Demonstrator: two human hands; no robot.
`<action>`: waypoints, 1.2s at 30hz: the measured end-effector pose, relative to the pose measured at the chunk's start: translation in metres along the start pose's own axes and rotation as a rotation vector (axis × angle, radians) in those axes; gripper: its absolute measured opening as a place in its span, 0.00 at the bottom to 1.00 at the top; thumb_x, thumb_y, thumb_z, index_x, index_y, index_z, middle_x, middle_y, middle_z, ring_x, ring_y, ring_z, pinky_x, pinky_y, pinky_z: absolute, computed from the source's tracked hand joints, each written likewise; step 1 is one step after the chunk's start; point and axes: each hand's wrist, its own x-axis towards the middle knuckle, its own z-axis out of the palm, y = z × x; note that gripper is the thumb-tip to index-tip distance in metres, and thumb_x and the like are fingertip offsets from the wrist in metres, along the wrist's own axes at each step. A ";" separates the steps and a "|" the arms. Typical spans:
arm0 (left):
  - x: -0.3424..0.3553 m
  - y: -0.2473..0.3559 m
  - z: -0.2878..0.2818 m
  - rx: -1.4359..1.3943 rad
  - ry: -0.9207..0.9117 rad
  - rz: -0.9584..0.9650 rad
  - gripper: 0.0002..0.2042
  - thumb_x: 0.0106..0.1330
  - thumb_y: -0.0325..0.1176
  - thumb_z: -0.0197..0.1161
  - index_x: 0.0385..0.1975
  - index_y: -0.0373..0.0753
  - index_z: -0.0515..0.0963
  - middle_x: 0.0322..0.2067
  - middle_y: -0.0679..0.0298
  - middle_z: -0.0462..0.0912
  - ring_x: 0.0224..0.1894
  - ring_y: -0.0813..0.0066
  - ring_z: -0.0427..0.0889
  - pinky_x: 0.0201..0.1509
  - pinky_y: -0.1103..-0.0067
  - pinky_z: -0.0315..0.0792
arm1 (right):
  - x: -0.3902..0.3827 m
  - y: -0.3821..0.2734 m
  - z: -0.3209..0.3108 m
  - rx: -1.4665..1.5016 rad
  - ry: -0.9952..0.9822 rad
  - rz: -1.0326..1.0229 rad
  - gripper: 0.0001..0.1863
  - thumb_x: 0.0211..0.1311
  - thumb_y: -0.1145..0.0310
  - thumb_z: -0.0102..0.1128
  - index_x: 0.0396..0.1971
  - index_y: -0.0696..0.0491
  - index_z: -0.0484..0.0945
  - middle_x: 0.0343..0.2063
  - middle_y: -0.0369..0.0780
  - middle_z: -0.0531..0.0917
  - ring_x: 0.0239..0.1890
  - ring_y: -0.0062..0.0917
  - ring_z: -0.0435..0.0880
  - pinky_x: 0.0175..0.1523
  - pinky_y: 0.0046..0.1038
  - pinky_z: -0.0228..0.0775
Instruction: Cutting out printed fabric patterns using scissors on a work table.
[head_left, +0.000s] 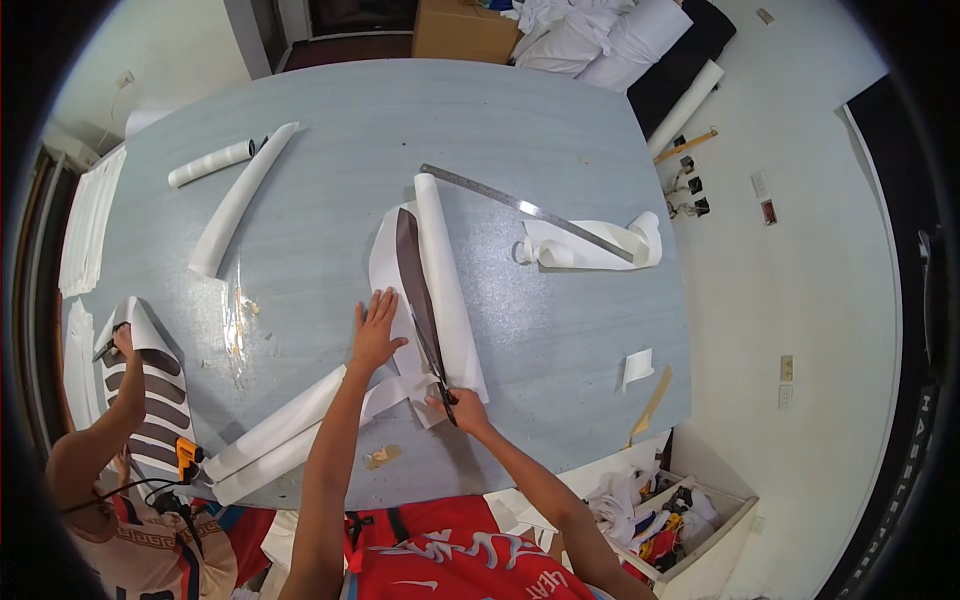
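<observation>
A white sheet (388, 250) with a long dark brown curved strip (412, 252) on it lies before me, its right side rolled into a long tube (450, 290). My left hand (377, 330) rests flat on the sheet's left part, fingers spread. Black-handled scissors (447, 398) are held in my right hand (463, 410) at the sheet's near end. Their blades point away from me along the strip's lower part. How far the blades are apart is hard to see. A narrow white piece (385, 398) curls off to the left below my left hand.
A metal ruler (520, 205) lies partly over a crumpled white sheet (585, 245). Paper rolls (245, 205) sit at the far left. A co-worker's hand (123, 340) is on a sheet with dark bands (160, 408), near an orange-black corded tool (187, 457). A scrap bin (690, 530) stands right.
</observation>
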 end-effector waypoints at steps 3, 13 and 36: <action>-0.003 -0.001 0.001 0.014 -0.016 -0.007 0.51 0.48 0.44 0.74 0.71 0.42 0.49 0.73 0.65 0.46 0.75 0.61 0.42 0.74 0.52 0.38 | 0.003 -0.002 0.000 0.033 0.010 -0.037 0.30 0.52 0.43 0.69 0.14 0.58 0.75 0.10 0.35 0.72 0.16 0.20 0.67 0.25 0.30 0.60; 0.000 0.003 0.001 -0.015 -0.004 -0.013 0.51 0.48 0.43 0.74 0.71 0.42 0.50 0.73 0.65 0.46 0.75 0.62 0.42 0.74 0.53 0.38 | 0.044 0.000 0.012 0.184 -0.004 -0.036 0.28 0.53 0.46 0.70 0.13 0.54 0.72 0.09 0.32 0.71 0.11 0.17 0.71 0.18 0.22 0.62; -0.006 -0.010 0.005 -0.028 0.087 0.038 0.49 0.47 0.43 0.73 0.71 0.42 0.52 0.72 0.64 0.50 0.74 0.60 0.47 0.73 0.53 0.42 | 0.129 -0.079 0.015 0.355 0.021 -0.066 0.24 0.53 0.47 0.70 0.17 0.55 0.78 0.10 0.32 0.72 0.11 0.16 0.71 0.19 0.21 0.63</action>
